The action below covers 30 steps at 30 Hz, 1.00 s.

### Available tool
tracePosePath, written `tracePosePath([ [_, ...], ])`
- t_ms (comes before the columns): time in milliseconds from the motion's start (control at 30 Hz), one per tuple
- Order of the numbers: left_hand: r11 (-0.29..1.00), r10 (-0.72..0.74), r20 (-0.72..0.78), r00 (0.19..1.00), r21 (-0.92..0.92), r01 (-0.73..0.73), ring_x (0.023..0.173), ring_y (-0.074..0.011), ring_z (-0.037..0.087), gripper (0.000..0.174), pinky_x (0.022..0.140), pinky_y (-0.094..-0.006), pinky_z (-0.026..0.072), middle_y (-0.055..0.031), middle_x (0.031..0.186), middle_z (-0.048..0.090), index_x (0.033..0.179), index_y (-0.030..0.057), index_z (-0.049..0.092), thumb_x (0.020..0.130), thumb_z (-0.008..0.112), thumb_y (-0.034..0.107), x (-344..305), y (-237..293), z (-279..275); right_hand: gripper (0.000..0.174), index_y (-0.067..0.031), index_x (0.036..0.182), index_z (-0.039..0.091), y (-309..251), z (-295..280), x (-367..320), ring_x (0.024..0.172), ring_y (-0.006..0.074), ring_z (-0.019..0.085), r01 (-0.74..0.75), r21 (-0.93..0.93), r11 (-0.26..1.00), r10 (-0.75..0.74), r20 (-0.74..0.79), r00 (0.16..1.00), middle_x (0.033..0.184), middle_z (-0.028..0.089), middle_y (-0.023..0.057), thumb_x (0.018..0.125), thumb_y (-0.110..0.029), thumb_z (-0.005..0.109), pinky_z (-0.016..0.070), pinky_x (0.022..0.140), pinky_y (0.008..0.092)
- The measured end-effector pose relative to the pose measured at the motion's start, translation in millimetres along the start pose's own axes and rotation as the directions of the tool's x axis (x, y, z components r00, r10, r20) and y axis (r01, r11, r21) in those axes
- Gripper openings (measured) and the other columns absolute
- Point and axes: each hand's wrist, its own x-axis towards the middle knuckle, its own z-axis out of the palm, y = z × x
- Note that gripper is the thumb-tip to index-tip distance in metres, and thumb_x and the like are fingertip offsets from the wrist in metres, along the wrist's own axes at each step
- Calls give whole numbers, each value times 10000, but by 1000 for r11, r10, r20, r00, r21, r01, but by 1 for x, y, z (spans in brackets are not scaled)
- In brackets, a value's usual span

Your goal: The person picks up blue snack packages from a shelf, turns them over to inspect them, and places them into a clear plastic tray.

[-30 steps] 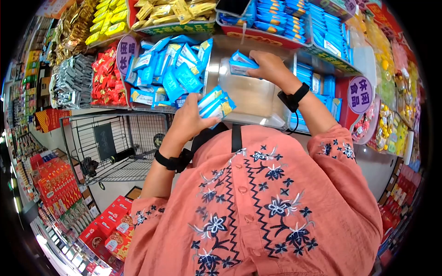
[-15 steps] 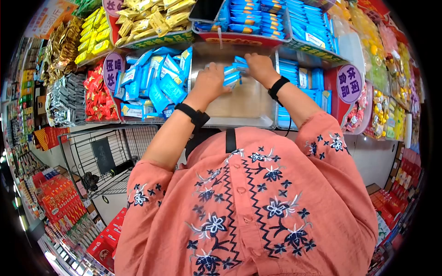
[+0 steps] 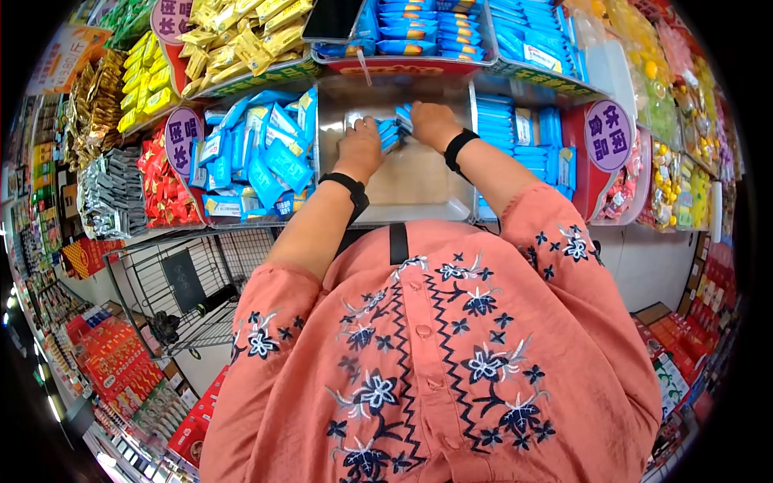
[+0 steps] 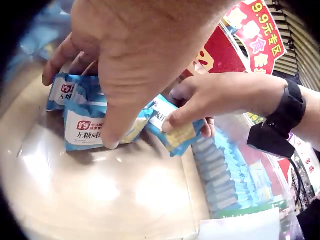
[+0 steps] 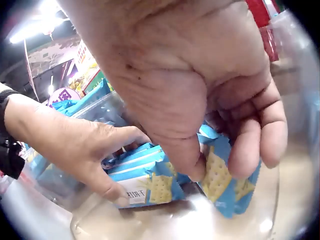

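Observation:
In the head view, both hands are low in a clear bin (image 3: 419, 189) with a tan bottom, near its back. My left hand (image 3: 361, 150) grips several blue cracker packets (image 3: 390, 135), thumb in front and fingers behind; in the left wrist view these packets (image 4: 85, 125) stand side by side. My right hand (image 3: 435, 125) pinches blue packets beside them; in the right wrist view its thumb and fingers hold the tilted packets (image 5: 225, 180) by their upper part. The two groups are close together at the bin's back; whether they touch, I cannot tell.
Left of the bin lies a loose heap of blue packets (image 3: 278, 157); on the right, blue packets (image 3: 519, 137) stand in rows. Behind are yellow packets (image 3: 241, 40) and a dark screen (image 3: 332, 19). A wire cart (image 3: 189, 278) stands at lower left.
Both hands have moved from apart to close together deeper in the bin, bringing their packets side by side. The left hand came from the bin's front-left edge. The head view has shifted slightly.

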Motion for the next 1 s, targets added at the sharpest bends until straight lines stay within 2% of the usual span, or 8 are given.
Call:
tracePosePath([
  [167, 998, -47, 116, 992, 38, 43, 1111, -366, 625, 832, 932, -406, 543, -218, 1259, 549, 1273, -51, 430, 696, 865, 362, 0, -8, -4, 261, -45, 1105, 717, -5, -11, -7, 1029, 316, 708, 14, 13, 1000, -15, 51, 999, 1098, 724, 164, 877, -127, 622, 570, 825, 406],
  [267, 998, -43, 149, 988, 46, 37, 1098, -376, 637, 820, 918, -409, 547, -232, 1259, 554, 1270, -50, 441, 702, 852, 376, -1, -12, -6, 283, -42, 1114, 697, -7, -2, 1, 1030, 328, 702, -121, 78, 990, 116, 59, 991, 1081, 723, 170, 858, -153, 648, 564, 839, 422],
  [467, 999, -38, 164, 986, 21, 35, 1069, -380, 656, 788, 895, -417, 555, -232, 1278, 550, 1272, -40, 446, 712, 833, 355, 0, -9, -5, 424, -34, 1173, 620, -18, 16, 4, 1013, 360, 693, 138, 89, 986, -143, 59, 988, 1070, 720, 183, 817, -246, 712, 557, 843, 450],
  [500, 999, -36, 174, 984, 22, 33, 1066, -378, 659, 785, 888, -415, 558, -233, 1276, 552, 1269, -37, 449, 710, 835, 357, 1, -9, -6, 433, -37, 1168, 625, -17, 17, 4, 1014, 353, 692, 109, 111, 988, -116, 53, 992, 1071, 720, 185, 812, -260, 731, 557, 844, 444],
  [667, 996, 11, 204, 979, 81, -28, 1034, -353, 675, 746, 840, -405, 575, -201, 1230, 577, 1261, -2, 468, 715, 837, 346, 10, -9, -24, 259, -64, 1117, 663, -9, 8, 5, 952, 344, 712, 86, 23, 996, -85, -49, 995, 1046, 727, 163, 881, -170, 645, 574, 790, 429],
  [867, 952, 124, -68, 990, 289, -100, 1008, -326, 650, 586, 776, -404, 588, -121, 1147, 592, 1230, 75, 533, 746, 800, 269, 40, -13, -20, 213, -110, 1083, 706, 4, -2, 18, 910, 294, 737, 26, -182, 983, -47, -117, 992, 1008, 741, 123, 919, -111, 570, 594, 711, 396],
  [933, 939, 100, -44, 994, 334, -79, 1065, -316, 611, 442, 760, -415, 586, -109, 1176, 584, 1189, 81, 583, 800, 740, 219, 41, -10, -25, 236, -113, 1115, 706, 8, 8, 24, 905, 285, 740, 6, -227, 974, -36, -128, 991, 992, 748, 101, 918, -113, 575, 599, 681, 424],
  [1000, 912, 94, -42, 995, 404, -69, 1084, -307, 599, 386, 749, -418, 581, -104, 1192, 577, 1178, 85, 600, 824, 709, 196, 40, -8, -28, 257, -109, 1140, 678, 5, 3, 22, 904, 271, 735, -29, -271, 962, 3, -95, 995, 976, 739, 104, 902, -96, 583, 590, 710, 384],
])
